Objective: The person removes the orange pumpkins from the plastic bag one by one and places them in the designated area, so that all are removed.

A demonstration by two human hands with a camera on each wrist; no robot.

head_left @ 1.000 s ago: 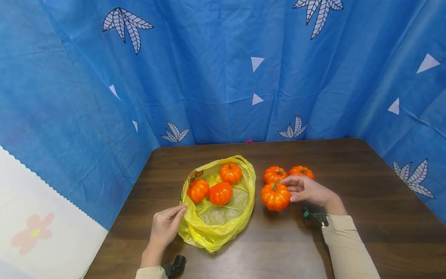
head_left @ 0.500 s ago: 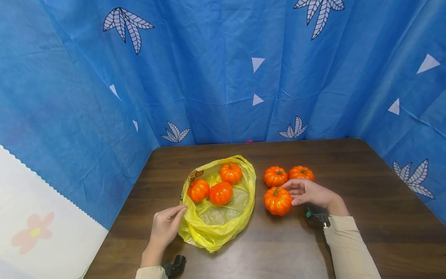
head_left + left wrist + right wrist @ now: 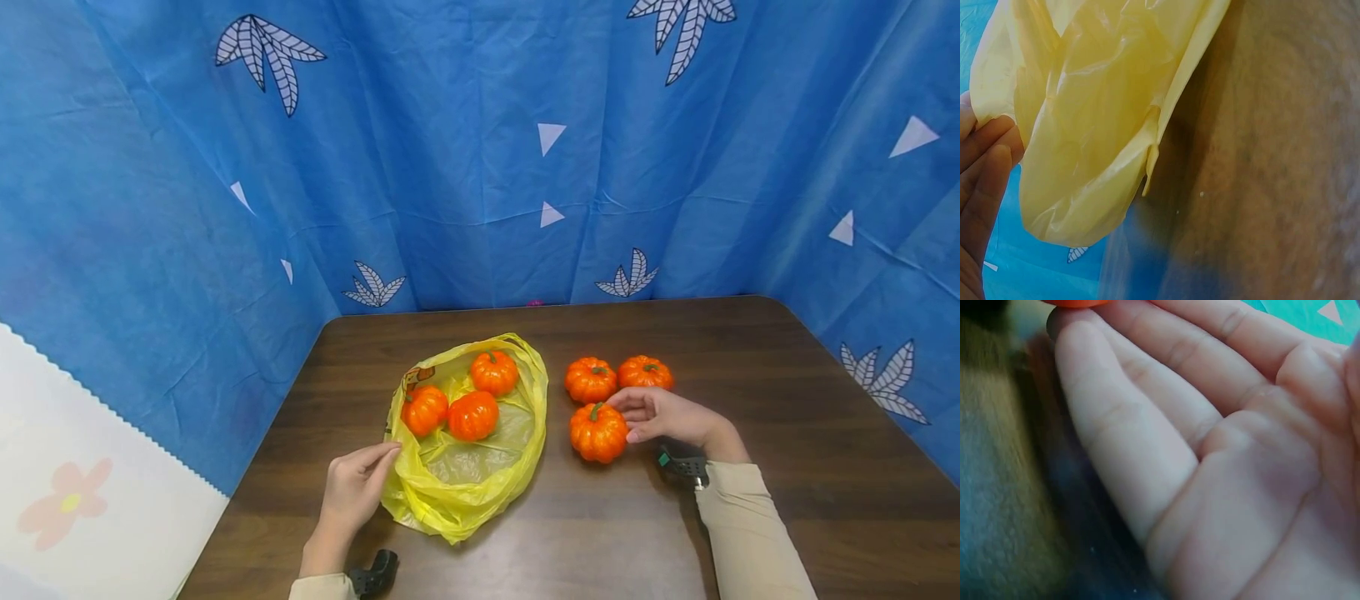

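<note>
Front pumpkin (image 3: 597,435) is about mid-surface (image 3: 585,533), stem up, between yellow bag (image 3: 465,502) and the right edge. Can't tell if it fully rests on the surface. My read: light, stiff shell, glossy so may slip; take it wide around the sides, fingertips in the grooves, don't trust the stem. Right hand (image 3: 670,417) is at its right flank, fingers loosely extended, no pinch visible. Toward the far edge: rear-left pumpkin (image 3: 590,381), rear-right pumpkin (image 3: 645,372) just beside it. Yellow bag lies mouth up nearer the left edge, three pumpkins (image 3: 473,417) inside. Film looks thin, floppy, probably tears if yanked; hold the rim. Left hand (image 3: 355,485) pinches its left side. Blue curtain (image 3: 465,167) behind the far edge.
</note>
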